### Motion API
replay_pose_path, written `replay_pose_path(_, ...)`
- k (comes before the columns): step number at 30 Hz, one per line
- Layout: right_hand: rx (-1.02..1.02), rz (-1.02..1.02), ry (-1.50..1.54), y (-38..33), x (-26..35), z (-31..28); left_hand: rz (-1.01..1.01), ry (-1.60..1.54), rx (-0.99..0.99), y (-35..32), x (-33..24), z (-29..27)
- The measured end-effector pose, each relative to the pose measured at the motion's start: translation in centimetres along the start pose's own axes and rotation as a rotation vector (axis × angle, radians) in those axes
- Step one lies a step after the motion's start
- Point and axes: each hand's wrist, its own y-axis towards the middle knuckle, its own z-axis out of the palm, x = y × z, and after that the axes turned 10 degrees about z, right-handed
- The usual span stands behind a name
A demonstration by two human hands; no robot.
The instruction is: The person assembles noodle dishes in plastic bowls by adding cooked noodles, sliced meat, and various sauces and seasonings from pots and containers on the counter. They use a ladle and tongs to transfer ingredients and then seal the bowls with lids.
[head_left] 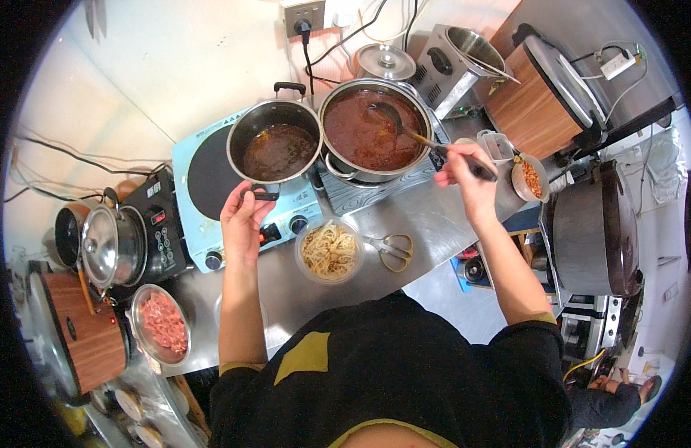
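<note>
My left hand [245, 218] is closed around the near black handle of a dark-lined pot [245, 166], which holds some brown liquid low inside. That pot is over the right part of a light blue double cooker [203, 224], close beside a larger steel pot [338, 158] full of reddish-brown sauce. My right hand [469, 179] grips the black handle of a ladle [428, 142]; its bowl dips into the sauce. Below the cooker sits a round tub of pale noodles [332, 252]. Scissors with yellow-rimmed handles [395, 252] lie to its right.
A bowl of raw meat [163, 322] and a lidded steel pot [106, 245] stand at left. On the right are a small bowl of orange-brown bits [531, 181], a wood-sided cooker [536, 101] and a large dark pot [596, 231]. Another person [614, 399] is at far lower right.
</note>
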Motion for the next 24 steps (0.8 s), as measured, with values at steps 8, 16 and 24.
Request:
replay_pose_path(8, -0.117, 0.319, 0.439, 1.6, -0.3, -2.6, 0.008, -0.018, 0.022, 0.1, 0.0, -0.1)
replay_pose_path(16, -0.064, 0.343, 0.42, 1.4, 1.7, -1.7, 0.013, -0.049, 0.044, 0.2, 0.0, -0.2)
replay_pose_path(24, 0.069, 0.324, 0.358, 1.2, 4.6, 2.3, 0.017, -0.065, 0.067, 0.2, 0.1, -0.5)
